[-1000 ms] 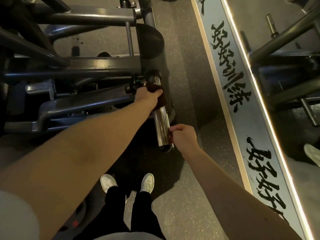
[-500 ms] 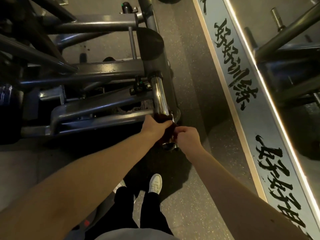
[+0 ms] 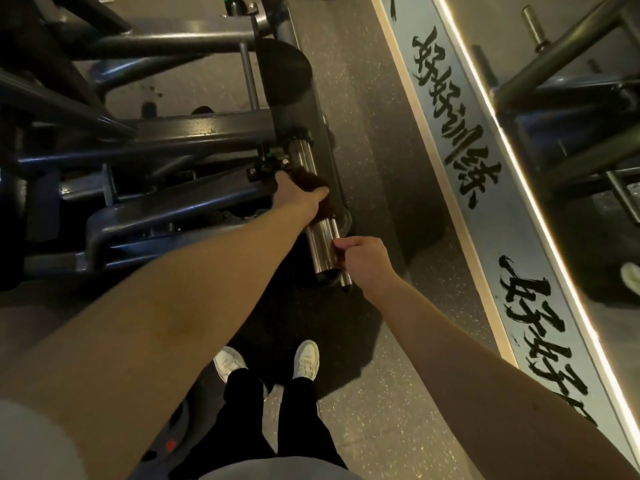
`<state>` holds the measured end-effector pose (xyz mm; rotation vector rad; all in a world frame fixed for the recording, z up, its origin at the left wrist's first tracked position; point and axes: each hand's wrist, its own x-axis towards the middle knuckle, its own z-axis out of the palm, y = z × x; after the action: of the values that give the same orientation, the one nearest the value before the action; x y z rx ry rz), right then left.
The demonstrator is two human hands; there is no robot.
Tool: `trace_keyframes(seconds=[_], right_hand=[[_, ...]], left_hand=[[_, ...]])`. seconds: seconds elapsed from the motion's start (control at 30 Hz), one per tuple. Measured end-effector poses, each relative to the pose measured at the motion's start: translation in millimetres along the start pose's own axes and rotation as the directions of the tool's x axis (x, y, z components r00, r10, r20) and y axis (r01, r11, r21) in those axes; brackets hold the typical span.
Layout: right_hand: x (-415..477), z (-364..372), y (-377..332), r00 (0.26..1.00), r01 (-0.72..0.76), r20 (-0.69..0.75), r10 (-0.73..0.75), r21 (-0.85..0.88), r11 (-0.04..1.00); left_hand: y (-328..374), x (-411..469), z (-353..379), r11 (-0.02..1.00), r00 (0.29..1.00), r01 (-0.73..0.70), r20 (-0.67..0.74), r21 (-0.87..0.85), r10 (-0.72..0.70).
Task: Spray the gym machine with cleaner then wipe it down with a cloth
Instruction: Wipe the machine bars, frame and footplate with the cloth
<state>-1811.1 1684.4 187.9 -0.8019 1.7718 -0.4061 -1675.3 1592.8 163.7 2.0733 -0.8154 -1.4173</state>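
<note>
Half a second ago the left hand [image 3: 299,199] was at the low end of the chrome bar [image 3: 322,247]. It is now back at mid-bar in the frame's centre, clenched round the dark cloth [image 3: 311,183] wrapped on the steel. I judge wiping strokes under way; no sprayer in view. The right hand [image 3: 365,259] is fisted against the bar's lower part; what it grasps I cannot tell.

Limits: a collar [image 3: 298,138] above, the free end below, and a clamp [image 3: 268,164] just left of the knuckles. Open floor [image 3: 363,133] lies right of the bar, up to the lettered band [image 3: 460,140].
</note>
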Motion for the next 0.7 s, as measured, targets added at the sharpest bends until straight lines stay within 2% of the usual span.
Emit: trace_keyframes(seconds=[0.13,0.23,0.37,0.43,0.53,0.7], right_hand=[[-7,1,4,1.0,-0.001,-0.026,0.002,0.039,0.999],[-18,-1,9,0.999,0.021,-0.027,-0.023,-0.076,0.997],[-41,-6,13,0.998,0.061,-0.016,-0.064,-0.124,0.99],[-60,-5,15,0.993,0.111,-0.015,-0.114,-0.113,0.987],[-81,7,17,0.974,0.223,-0.01,-0.225,-0.073,0.972],[-101,49,2,0.924,0.308,0.205,-0.323,0.104,0.946]], left_hand=[[-41,-40,6,0.998,0.999,0.036,0.039,-0.05,-0.034],[-63,-69,12,0.992,0.994,0.101,0.034,-0.074,-0.099],[-71,-100,1,0.998,0.998,0.063,0.005,-0.007,-0.063],[-74,-112,-15,0.999,0.999,0.043,0.012,0.032,-0.044],[-80,-123,-46,0.998,0.997,0.048,0.063,-0.046,-0.045],[-89,-135,-97,0.989,0.997,-0.03,0.071,-0.143,0.041]])
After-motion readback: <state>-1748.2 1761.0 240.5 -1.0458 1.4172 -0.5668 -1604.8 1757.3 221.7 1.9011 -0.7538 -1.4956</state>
